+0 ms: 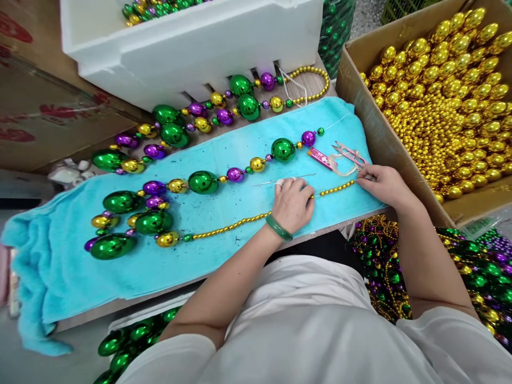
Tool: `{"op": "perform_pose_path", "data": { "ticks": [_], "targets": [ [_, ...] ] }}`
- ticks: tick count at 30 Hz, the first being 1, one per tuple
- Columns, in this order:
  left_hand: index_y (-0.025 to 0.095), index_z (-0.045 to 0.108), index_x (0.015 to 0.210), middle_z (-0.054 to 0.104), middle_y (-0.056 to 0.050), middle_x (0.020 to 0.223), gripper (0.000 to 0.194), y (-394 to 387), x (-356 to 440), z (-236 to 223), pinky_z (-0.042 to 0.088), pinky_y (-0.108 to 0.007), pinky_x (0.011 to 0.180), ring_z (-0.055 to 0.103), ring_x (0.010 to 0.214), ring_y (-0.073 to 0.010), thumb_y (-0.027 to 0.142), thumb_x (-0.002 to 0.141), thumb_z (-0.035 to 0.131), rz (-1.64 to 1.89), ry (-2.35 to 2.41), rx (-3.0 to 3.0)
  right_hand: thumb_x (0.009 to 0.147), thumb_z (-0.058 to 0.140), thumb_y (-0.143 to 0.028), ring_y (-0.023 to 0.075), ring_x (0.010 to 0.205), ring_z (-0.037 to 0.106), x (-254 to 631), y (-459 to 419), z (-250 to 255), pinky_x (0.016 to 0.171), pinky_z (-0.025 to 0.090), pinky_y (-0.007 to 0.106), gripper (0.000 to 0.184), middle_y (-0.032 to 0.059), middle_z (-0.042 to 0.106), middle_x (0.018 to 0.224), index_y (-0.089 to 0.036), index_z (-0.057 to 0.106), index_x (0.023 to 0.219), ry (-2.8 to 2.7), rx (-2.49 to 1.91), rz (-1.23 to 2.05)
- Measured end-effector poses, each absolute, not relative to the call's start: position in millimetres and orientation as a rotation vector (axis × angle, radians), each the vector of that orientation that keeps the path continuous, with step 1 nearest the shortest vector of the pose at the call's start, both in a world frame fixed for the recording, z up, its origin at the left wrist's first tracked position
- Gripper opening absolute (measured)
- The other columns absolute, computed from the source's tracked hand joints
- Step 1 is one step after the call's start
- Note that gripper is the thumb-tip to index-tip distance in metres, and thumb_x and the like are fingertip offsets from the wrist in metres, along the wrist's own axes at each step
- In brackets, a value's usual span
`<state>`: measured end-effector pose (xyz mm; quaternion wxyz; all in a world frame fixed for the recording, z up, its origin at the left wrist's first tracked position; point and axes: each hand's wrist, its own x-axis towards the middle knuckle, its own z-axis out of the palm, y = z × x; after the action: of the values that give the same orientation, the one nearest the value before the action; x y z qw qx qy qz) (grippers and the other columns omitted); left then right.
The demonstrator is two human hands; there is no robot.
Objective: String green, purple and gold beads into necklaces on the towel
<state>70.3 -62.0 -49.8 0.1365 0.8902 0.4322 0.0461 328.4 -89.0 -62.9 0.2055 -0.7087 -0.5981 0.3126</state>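
Observation:
A string of gold beads (228, 227) runs over a turquoise towel (224, 261) toward my hands. My left hand (293, 200), wearing a green bangle, rests on the towel with its fingers curled down over that string. My right hand (380, 184) pinches the string's right end by the towel's edge. Between the hands a short run of gold beads shows, with bare thread near my left fingertips. Beyond my left hand lies a long needle (304, 175). Small scissors (350, 153) and a pink-labelled packet (320, 159) lie just beyond my right hand.
Large green, purple and gold beads (203, 182) continue the string leftward. A finished-looking necklace (248, 107) lies behind the towel, before a white foam box (200, 58). At right stands a cardboard box (370, 125) of gold beads; more bead strands (384, 266) hang below.

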Motion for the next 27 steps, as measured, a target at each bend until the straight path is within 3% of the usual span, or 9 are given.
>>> {"op": "perform_pose_path", "data": {
  "ticks": [4, 10, 15, 20, 27],
  "targets": [
    [0.022, 0.064, 0.093, 0.060, -0.009, 0.107, 0.017, -63.4, 57.7, -46.2, 0.033, -0.049, 0.089, 0.047, 0.105, -0.0296, 0.027, 0.085, 0.050, 0.082, 1.315, 2.574, 0.074, 0.056, -0.029, 0.0165, 0.069, 0.055, 328.6, -88.9, -62.7, 0.065, 0.039, 0.027, 0.013, 0.0008, 0.063, 0.072, -0.018, 0.063, 0.072, -1.669, -1.956, 0.880],
    [0.024, 0.061, 0.109, 0.059, -0.009, 0.111, 0.031, -63.1, 83.7, -51.5, 0.032, -0.048, 0.091, 0.047, 0.104, -0.0293, 0.042, 0.087, 0.051, 0.191, 1.219, 2.576, 0.074, 0.056, -0.029, 0.0159, 0.068, 0.053, 327.9, -88.9, -60.4, 0.064, 0.038, 0.026, 0.013, 0.0008, 0.061, 0.071, -0.018, 0.063, 0.072, -1.669, -1.967, 0.893],
    [0.024, 0.065, 0.096, 0.061, -0.008, 0.103, 0.021, -58.6, 101.5, -54.9, 0.033, -0.048, 0.090, 0.048, 0.102, -0.0282, 0.031, 0.090, 0.046, 0.180, 1.177, 2.591, 0.074, 0.056, -0.029, 0.0161, 0.069, 0.054, 327.5, -88.1, -60.2, 0.064, 0.037, 0.027, 0.014, 0.0007, 0.061, 0.072, -0.018, 0.063, 0.073, -1.662, -1.977, 0.903],
    [0.023, 0.065, 0.090, 0.062, -0.008, 0.101, 0.019, -56.4, 93.5, -54.3, 0.033, -0.047, 0.090, 0.049, 0.101, -0.0280, 0.017, 0.083, 0.049, 0.162, 1.201, 2.607, 0.073, 0.056, -0.028, 0.0163, 0.070, 0.055, 327.6, -87.6, -61.7, 0.066, 0.037, 0.027, 0.013, 0.0008, 0.064, 0.073, -0.018, 0.064, 0.073, -1.687, -1.959, 0.874],
    [0.018, 0.064, 0.086, 0.062, -0.011, 0.097, 0.019, -56.6, 101.2, -53.7, 0.039, -0.047, 0.086, 0.051, 0.098, -0.0285, 0.022, 0.088, 0.045, 0.190, 1.151, 2.607, 0.075, 0.057, -0.027, 0.0161, 0.071, 0.056, 328.6, -87.4, -65.6, 0.066, 0.038, 0.026, 0.013, 0.0004, 0.064, 0.074, -0.018, 0.065, 0.075, -1.670, -1.959, 0.857]
  ]
}}
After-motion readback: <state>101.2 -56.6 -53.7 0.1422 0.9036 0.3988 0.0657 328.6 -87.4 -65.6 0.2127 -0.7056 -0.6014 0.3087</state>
